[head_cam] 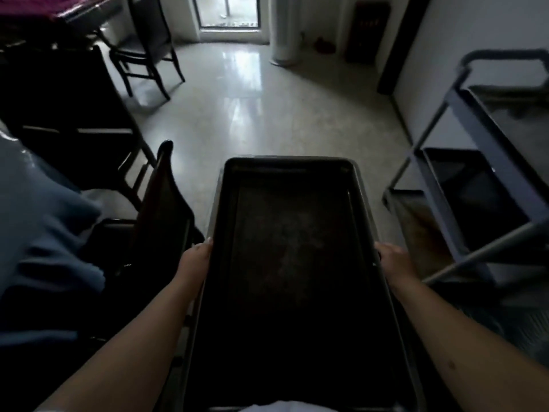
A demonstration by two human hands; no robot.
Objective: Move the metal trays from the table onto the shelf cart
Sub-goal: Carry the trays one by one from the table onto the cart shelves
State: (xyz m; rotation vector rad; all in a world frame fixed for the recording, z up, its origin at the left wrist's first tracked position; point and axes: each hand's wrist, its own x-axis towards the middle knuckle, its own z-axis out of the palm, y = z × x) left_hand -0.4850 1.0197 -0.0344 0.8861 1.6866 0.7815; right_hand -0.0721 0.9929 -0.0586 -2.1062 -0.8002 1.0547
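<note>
Grip of left hand [197, 257] and right hand [395, 260] closed on metal tray [292, 263] edges, beside shelf cart [487, 162].

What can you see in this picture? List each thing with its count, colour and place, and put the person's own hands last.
metal tray: one, dark, held out in front, centre.
shelf cart: one, grey, at right, by the wall.
tray on cart: one, dark, on the middle shelf.
chairs: at least two, dark, at left.
cloth: one, blue, at left edge.
floor: pale, shiny, ahead.
doorway: one, bright, top centre.
left hand: one, gripping the tray's left rim.
right hand: one, gripping its right rim.
</note>
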